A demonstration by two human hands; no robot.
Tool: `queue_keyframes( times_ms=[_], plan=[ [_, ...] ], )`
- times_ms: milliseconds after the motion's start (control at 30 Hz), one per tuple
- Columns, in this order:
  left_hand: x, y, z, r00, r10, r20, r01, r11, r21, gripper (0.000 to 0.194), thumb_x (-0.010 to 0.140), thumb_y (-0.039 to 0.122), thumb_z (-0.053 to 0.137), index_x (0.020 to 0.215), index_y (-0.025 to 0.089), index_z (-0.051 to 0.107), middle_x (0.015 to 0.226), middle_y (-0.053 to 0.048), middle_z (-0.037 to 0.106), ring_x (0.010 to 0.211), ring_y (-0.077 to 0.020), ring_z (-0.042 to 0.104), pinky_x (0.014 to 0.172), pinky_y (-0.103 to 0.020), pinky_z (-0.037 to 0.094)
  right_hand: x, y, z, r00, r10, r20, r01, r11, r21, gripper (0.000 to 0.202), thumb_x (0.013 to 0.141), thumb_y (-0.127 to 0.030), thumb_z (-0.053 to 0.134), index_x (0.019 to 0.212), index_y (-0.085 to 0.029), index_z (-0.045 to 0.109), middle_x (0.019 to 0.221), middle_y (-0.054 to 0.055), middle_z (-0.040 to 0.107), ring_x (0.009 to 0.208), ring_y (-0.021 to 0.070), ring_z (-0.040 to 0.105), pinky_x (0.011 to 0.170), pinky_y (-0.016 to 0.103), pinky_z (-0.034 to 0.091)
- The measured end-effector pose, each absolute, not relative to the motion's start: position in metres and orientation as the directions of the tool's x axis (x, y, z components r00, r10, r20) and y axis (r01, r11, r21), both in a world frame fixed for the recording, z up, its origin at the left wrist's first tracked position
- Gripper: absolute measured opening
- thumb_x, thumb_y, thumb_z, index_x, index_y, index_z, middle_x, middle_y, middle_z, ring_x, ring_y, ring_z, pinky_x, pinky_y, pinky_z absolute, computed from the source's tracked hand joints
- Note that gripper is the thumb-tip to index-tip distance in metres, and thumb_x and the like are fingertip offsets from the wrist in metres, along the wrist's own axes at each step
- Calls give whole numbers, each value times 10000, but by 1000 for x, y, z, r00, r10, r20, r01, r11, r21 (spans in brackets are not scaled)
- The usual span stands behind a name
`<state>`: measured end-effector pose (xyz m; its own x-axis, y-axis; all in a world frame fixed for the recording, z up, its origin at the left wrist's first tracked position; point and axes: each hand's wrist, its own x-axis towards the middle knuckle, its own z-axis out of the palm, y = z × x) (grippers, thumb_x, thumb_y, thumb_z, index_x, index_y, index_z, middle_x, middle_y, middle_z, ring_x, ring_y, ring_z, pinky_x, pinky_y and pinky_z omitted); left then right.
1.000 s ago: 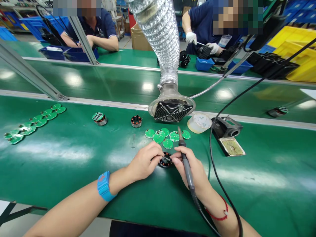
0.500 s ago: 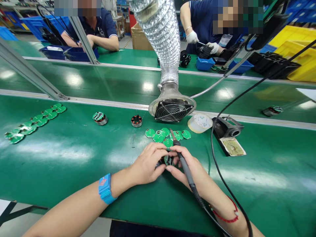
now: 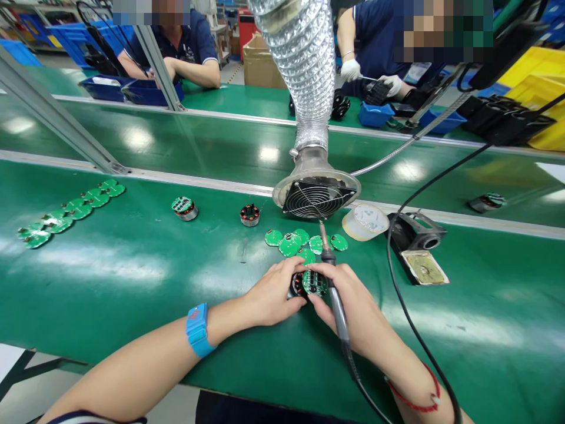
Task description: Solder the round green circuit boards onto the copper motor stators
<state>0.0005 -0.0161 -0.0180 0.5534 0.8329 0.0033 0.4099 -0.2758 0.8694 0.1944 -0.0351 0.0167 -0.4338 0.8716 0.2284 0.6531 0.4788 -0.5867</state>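
Observation:
My left hand [image 3: 276, 291] is closed around a small motor stator [image 3: 297, 285], whose dark ring and copper windings show beside my fingers. Against its right side is a round green circuit board [image 3: 314, 282], its face with black components turned up toward me. My right hand [image 3: 351, 294] grips this board by its edge between thumb and fingers. A soldering iron [image 3: 338, 306] also lies in that hand, its tip pointing away toward the fan. Just beyond my fingers, several loose green circuit boards [image 3: 289, 244] lie on the green bench [image 3: 212, 306].
A fan hood [image 3: 315, 197] on a silver duct hangs over the bench. At right are a tape roll [image 3: 365, 222] and a soldering iron stand [image 3: 417, 232] with a sponge [image 3: 425, 268]. Two motor parts [image 3: 250, 215] and a row of boards [image 3: 77, 209] lie left. Two people sit opposite.
The circuit board has come away to the right of the stator and shows more of its face. The soldering iron's tip has swung right and away from me. The view has shifted slightly.

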Motion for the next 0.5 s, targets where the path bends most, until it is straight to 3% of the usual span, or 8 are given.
queue_keyframes(
  times_ms=[133, 267, 500],
  plan=[
    [-2, -19, -18, 514, 857, -14, 450, -256, 855, 589, 762, 145, 673, 1295, 233, 435, 1280, -112, 591, 1244, -319, 531, 1041, -521, 452, 196, -35, 19, -532, 811, 244, 666, 578, -471, 458, 868, -100, 499, 1298, -253, 540, 1029, 78, 707, 871, 257, 582, 765, 415, 545],
    [-2, -20, -19, 500, 866, -1, 430, -247, 868, 482, 770, 116, 690, 1193, 241, 498, 1209, -85, 632, 1156, -296, 580, 986, -472, 490, 194, -35, 15, -566, 785, 251, 632, 609, -478, 484, 874, -72, 468, 1310, -275, 521, 1067, 72, 700, 918, 265, 559, 794, 434, 545],
    [0, -21, -16, 491, 870, -41, 394, -181, 901, 545, 753, 60, 685, 1213, 209, 435, 1265, -118, 623, 1202, -281, 583, 1028, -458, 482, 192, -37, 14, -562, 794, 231, 631, 592, -501, 465, 920, -98, 480, 1351, -271, 488, 1081, 83, 695, 905, 263, 554, 776, 433, 552]
  ],
)
